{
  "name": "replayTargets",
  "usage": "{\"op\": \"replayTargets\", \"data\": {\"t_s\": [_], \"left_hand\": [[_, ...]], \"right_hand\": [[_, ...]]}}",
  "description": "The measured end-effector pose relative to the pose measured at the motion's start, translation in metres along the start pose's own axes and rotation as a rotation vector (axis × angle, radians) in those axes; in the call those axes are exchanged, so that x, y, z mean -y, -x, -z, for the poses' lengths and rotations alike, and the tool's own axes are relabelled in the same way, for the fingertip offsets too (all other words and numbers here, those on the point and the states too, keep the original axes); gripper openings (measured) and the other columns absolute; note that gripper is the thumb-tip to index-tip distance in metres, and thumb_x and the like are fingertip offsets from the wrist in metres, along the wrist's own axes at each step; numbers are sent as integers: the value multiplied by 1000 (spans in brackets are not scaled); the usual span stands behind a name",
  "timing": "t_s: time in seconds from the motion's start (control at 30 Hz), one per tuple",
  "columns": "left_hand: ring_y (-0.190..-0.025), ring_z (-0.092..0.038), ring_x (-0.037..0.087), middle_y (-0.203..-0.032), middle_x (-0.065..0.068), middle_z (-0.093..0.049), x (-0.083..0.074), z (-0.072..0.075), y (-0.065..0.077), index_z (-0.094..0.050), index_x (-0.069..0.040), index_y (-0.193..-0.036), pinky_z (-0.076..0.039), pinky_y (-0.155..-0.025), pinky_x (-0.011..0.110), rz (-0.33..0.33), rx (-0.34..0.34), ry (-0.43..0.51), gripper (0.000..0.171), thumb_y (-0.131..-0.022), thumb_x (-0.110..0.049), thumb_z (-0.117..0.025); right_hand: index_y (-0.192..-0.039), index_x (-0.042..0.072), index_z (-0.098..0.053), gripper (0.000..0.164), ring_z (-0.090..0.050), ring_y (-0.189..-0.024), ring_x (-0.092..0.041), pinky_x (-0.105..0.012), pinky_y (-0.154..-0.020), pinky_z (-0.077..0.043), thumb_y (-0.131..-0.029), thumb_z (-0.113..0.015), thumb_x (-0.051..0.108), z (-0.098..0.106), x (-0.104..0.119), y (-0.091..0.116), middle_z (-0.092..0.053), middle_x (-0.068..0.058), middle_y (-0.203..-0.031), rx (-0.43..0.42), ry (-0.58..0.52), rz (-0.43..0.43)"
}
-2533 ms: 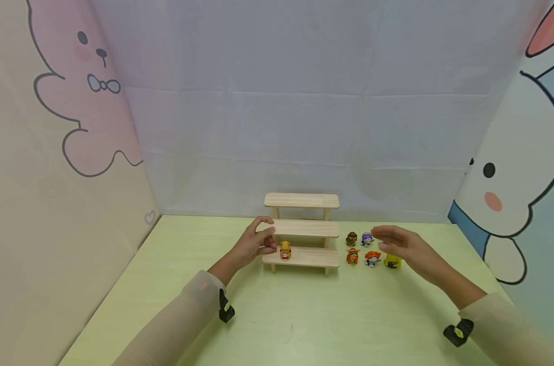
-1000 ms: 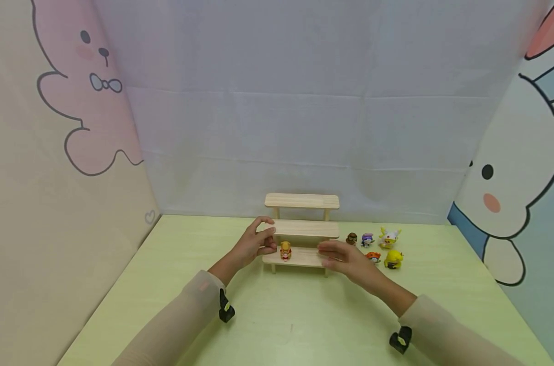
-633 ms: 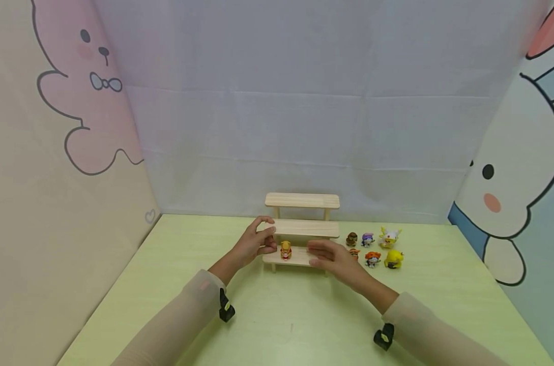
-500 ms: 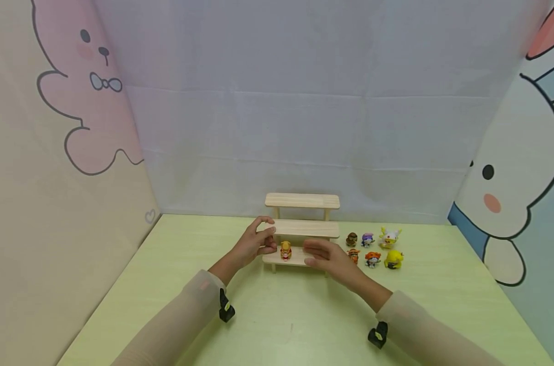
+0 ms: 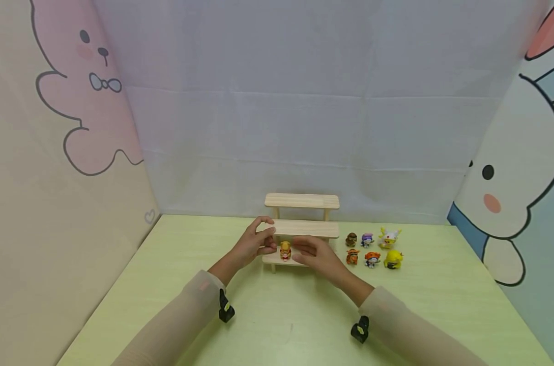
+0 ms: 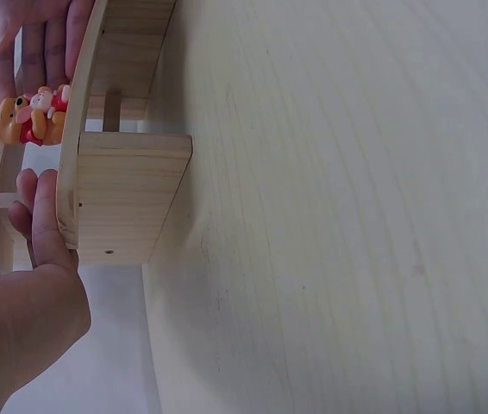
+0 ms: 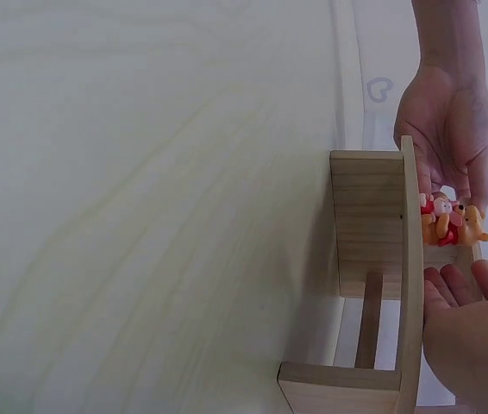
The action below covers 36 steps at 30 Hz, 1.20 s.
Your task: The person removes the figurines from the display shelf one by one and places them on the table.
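A Winnie the Pooh figurine [image 5: 285, 251] in red, with a small pink Piglet on its front, stands at the left of the bottom tier of a wooden three-tier shelf [image 5: 304, 227]. My left hand [image 5: 253, 244] is at the shelf's left end, its fingers loosely bent beside the figurine. From the other side my right hand [image 5: 320, 256] reaches over the bottom tier, fingers slightly bent and a small gap short of the figurine. The left wrist view shows the figurine [image 6: 33, 116] between both hands, with a gap to the left fingers [image 6: 44, 211].
To the shelf's right, several small figurines stand in two rows: a brown one [image 5: 351, 239], a purple-hatted one [image 5: 367, 240], a white-and-yellow one [image 5: 389, 237], an orange one [image 5: 352, 256], a red-haired one [image 5: 372, 260] and a yellow one [image 5: 393, 260]. A white cloth wall [image 5: 304, 127] rises behind the table.
My right hand has moved left from above the figurines on the right to the bottom tier, close to the Pooh figurine. My left hand and the figurine have stayed in place.
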<state>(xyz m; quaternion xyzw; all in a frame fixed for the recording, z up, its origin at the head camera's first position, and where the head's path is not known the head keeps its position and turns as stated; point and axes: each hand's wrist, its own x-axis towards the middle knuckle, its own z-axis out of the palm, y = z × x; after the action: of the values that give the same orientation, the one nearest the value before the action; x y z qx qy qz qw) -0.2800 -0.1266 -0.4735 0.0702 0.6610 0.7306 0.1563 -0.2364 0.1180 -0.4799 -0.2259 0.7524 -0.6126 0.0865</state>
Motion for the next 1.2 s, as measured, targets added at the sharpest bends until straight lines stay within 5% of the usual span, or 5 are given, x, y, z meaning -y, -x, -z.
{"op": "replayTargets", "data": {"t_s": [0.47, 1.2], "left_hand": [[-72, -68, 16, -81, 5, -61, 3, 2, -2, -49, -19, -131, -64, -75, 34, -18, 18, 5, 24, -109, -23, -57], [-72, -68, 17, -80, 5, -60, 2, 2, -2, -50, -19, -130, -64, -77, 37, -14, 7, 12, 23, -109, -23, -57]], "right_hand": [[-141, -6, -54, 48, -55, -134, -41, -51, -109, -48, -99, -71, 10, -20, 6, -12, -57, -23, -143, -23, 45, 8], [-133, 6, -66, 42, -66, -122, -29, -35, -99, -57, -93, -76, 4, -38, 6, -12, -69, -12, -130, -198, 224, 57]]}}
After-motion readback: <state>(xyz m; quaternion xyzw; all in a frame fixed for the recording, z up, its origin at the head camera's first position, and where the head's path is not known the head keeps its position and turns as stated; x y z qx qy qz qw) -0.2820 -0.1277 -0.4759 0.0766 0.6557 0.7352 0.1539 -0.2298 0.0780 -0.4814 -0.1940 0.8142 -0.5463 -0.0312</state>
